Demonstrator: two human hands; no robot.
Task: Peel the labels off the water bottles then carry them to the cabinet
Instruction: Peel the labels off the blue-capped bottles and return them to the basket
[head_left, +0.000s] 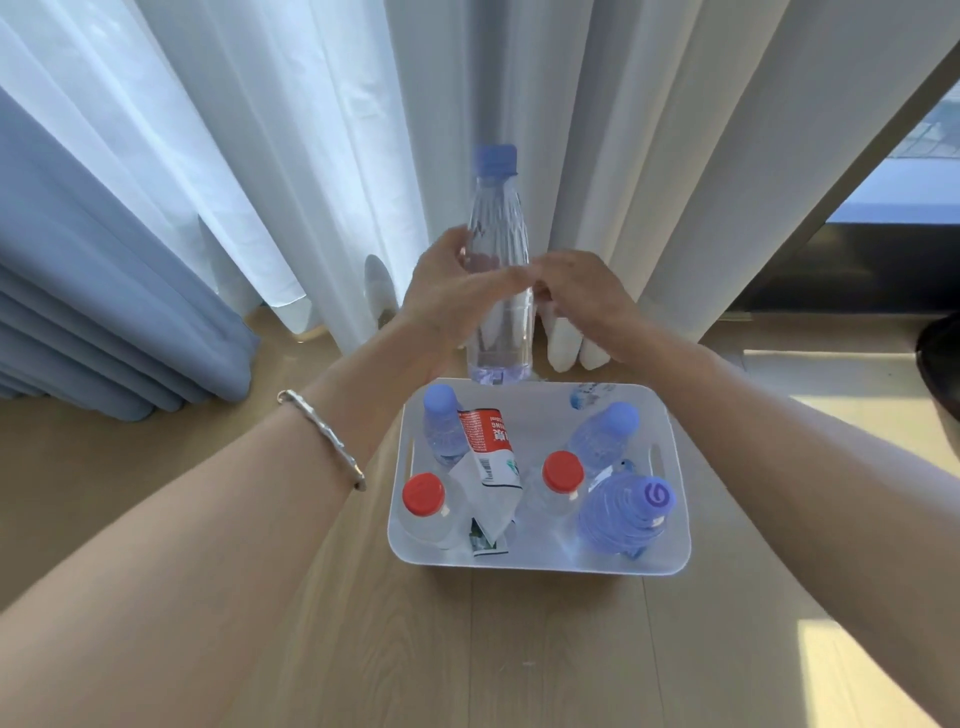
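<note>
The left hand (457, 291) is wrapped around the middle of a clear water bottle (498, 270), thumb across the front, holding it upright in the air above the far edge of a white plastic basket (670, 545). The right hand (582, 296) meets the bottle from the other side, its fingertips pinched together against the bottle's wall just beside the left thumb; motion blur hides whether they grip anything, perhaps a last scrap of label. The held bottle has a blue cap (496, 158) and shows no label. A silver bracelet (322, 436) circles the left forearm.

In the basket, which sits on a pale wood floor (519, 649), stand two bottles with red caps (423, 493), two slimmer ones with blue caps (618, 418), and a ribbed bottle with a purple cap (657, 493). A peeled red-and-white label (488, 447) lies crumpled among them. White curtains (311, 130) hang behind.
</note>
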